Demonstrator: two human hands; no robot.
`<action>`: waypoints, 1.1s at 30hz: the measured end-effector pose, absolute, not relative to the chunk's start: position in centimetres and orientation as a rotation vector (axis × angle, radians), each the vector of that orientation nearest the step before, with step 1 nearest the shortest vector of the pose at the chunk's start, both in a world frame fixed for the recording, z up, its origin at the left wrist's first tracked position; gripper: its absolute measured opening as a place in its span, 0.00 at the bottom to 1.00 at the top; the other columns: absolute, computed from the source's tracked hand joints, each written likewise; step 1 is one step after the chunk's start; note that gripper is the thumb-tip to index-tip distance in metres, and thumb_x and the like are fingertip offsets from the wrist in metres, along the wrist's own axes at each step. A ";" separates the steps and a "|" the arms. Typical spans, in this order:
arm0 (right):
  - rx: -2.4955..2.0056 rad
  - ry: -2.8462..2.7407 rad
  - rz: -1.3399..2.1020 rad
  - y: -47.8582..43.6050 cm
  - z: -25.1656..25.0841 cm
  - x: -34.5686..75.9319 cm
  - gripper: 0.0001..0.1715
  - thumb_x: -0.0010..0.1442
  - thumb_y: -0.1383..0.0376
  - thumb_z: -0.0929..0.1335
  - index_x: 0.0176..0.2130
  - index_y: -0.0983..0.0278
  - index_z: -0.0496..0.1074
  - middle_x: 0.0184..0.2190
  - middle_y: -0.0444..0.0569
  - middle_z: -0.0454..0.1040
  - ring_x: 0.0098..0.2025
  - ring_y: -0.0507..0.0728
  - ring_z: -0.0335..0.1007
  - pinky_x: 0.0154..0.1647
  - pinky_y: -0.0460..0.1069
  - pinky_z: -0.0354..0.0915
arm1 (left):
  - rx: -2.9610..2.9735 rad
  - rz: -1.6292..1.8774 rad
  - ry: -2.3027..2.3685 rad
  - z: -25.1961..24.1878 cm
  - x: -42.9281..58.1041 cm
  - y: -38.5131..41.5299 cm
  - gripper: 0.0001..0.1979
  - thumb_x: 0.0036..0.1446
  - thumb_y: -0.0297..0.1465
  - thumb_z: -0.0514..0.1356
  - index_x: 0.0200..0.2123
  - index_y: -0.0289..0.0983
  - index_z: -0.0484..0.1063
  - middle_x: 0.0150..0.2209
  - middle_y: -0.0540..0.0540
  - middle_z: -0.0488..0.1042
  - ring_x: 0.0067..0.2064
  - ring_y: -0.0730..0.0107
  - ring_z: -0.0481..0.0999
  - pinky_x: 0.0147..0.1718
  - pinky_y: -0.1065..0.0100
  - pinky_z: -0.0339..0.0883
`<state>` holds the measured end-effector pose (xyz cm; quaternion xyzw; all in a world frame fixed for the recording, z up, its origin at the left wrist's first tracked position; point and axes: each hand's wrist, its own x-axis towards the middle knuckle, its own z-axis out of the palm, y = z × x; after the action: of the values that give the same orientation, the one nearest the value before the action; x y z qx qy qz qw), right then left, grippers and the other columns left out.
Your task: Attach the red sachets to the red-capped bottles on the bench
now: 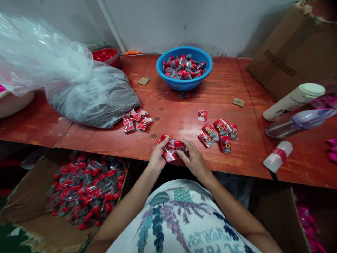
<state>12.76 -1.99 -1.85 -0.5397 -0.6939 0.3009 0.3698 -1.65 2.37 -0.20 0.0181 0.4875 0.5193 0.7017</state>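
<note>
My left hand [158, 156] and my right hand [193, 159] meet at the near edge of the red wooden table [184, 116]. Together they pinch a small red-capped container [178, 144] and a red printed packet [168, 153]. Both hands have their fingers closed on these. A loose group of several red packets [219, 133] lies just right of my right hand. A smaller group of packets [137, 120] lies up and left of my left hand. One lone packet [202, 115] sits between the groups.
A blue bowl [184, 82] of red-capped containers stands at the back. A large clear plastic bag [79, 84] of dark pieces lies at left. Bottles [295, 102] and a cardboard box [297, 52] are at right. A carton [84, 189] of filled packets sits below the table.
</note>
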 end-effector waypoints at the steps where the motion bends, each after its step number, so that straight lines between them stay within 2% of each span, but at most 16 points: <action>1: -1.378 -1.776 0.779 -2.0 -1.9 12.8 0.25 0.63 0.59 0.63 0.59 0.56 0.59 0.44 0.51 0.70 0.43 0.60 0.70 0.41 0.53 0.68 | 0.051 1.162 1.096 -0.2 -1.6 2.4 0.04 0.48 0.26 0.66 0.27 0.32 0.74 0.25 0.46 0.78 0.25 0.70 0.77 0.31 0.69 0.73; 8: -1.327 -1.708 0.817 -1.9 -2.1 12.7 0.24 0.62 0.59 0.64 0.58 0.54 0.61 0.45 0.50 0.70 0.43 0.59 0.69 0.42 0.52 0.67 | 0.213 1.272 1.165 0.1 -1.2 1.7 0.10 0.39 0.28 0.71 0.26 0.32 0.74 0.24 0.48 0.78 0.24 0.70 0.76 0.29 0.69 0.72; 12: -1.310 -1.655 0.910 -2.0 -2.2 12.5 0.25 0.63 0.59 0.64 0.59 0.54 0.61 0.44 0.49 0.71 0.40 0.57 0.70 0.42 0.51 0.67 | 0.306 1.290 1.159 0.1 -1.0 1.5 0.12 0.39 0.30 0.71 0.27 0.31 0.75 0.24 0.48 0.77 0.24 0.70 0.76 0.29 0.69 0.71; 20: -1.264 -1.617 0.963 -1.9 -2.5 12.8 0.27 0.64 0.60 0.63 0.61 0.51 0.58 0.52 0.48 0.69 0.48 0.57 0.69 0.49 0.52 0.65 | 0.454 1.268 1.123 0.6 -1.2 1.3 0.12 0.39 0.29 0.71 0.28 0.32 0.76 0.27 0.47 0.78 0.27 0.69 0.77 0.31 0.69 0.71; 22: -1.291 -1.574 0.983 -1.9 -2.4 12.8 0.28 0.63 0.60 0.64 0.61 0.53 0.58 0.51 0.48 0.71 0.44 0.56 0.71 0.46 0.51 0.67 | 0.496 1.234 1.105 0.7 -1.2 1.1 0.12 0.38 0.28 0.72 0.29 0.31 0.76 0.28 0.46 0.78 0.28 0.68 0.77 0.32 0.67 0.72; 26: -1.355 -1.463 1.029 -2.1 -2.1 12.6 0.27 0.60 0.58 0.67 0.57 0.57 0.62 0.42 0.46 0.75 0.27 0.51 0.69 0.31 0.47 0.67 | 0.518 1.286 1.105 0.7 -0.9 1.0 0.13 0.37 0.26 0.71 0.29 0.32 0.75 0.27 0.48 0.78 0.27 0.70 0.77 0.33 0.67 0.72; 30: -1.328 -1.417 1.020 -2.3 -1.9 12.4 0.21 0.59 0.58 0.68 0.51 0.59 0.68 0.37 0.43 0.76 0.26 0.50 0.68 0.30 0.45 0.66 | 0.521 1.333 1.096 0.5 -0.8 1.0 0.12 0.38 0.26 0.71 0.29 0.32 0.74 0.26 0.50 0.77 0.26 0.72 0.76 0.31 0.69 0.72; 33: -1.315 -1.430 0.965 -2.3 -2.0 12.3 0.21 0.59 0.58 0.68 0.52 0.58 0.69 0.38 0.45 0.76 0.29 0.51 0.71 0.33 0.46 0.67 | 0.523 1.318 1.089 0.5 -0.8 1.1 0.12 0.38 0.26 0.71 0.29 0.32 0.74 0.27 0.49 0.77 0.27 0.71 0.76 0.31 0.68 0.72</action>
<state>12.30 -2.29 -2.05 -0.5360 -0.5829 0.3934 0.4671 -0.80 1.06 0.50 0.2280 0.4747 0.5748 0.6263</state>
